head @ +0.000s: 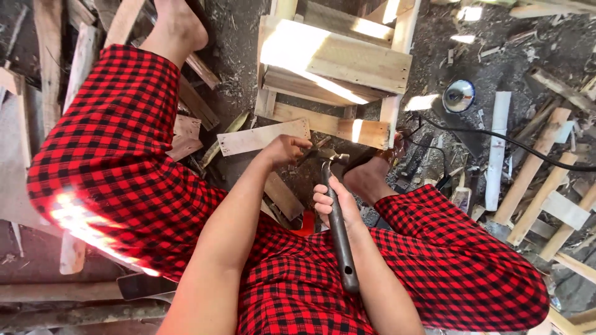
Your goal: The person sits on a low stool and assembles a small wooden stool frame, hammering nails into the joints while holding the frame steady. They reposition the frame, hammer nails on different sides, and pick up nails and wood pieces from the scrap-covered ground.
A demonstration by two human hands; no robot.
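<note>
Both hands are engaged at a nailing step: the right hand [332, 205] is closed around the hammer [338, 223] handle, head at 12 o'clock, while the left hand [285, 151], fingers pinched shut on something too small to identify, rests against the wooden frame [335, 59]; the next blow appears to require careful aim.

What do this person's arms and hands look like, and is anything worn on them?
Both arms are bare to the edge of view: no sleeves, gloves, watch or rings show on the left hand or right hand. The only clothing visible is red-and-black checked shorts on the legs.
</note>
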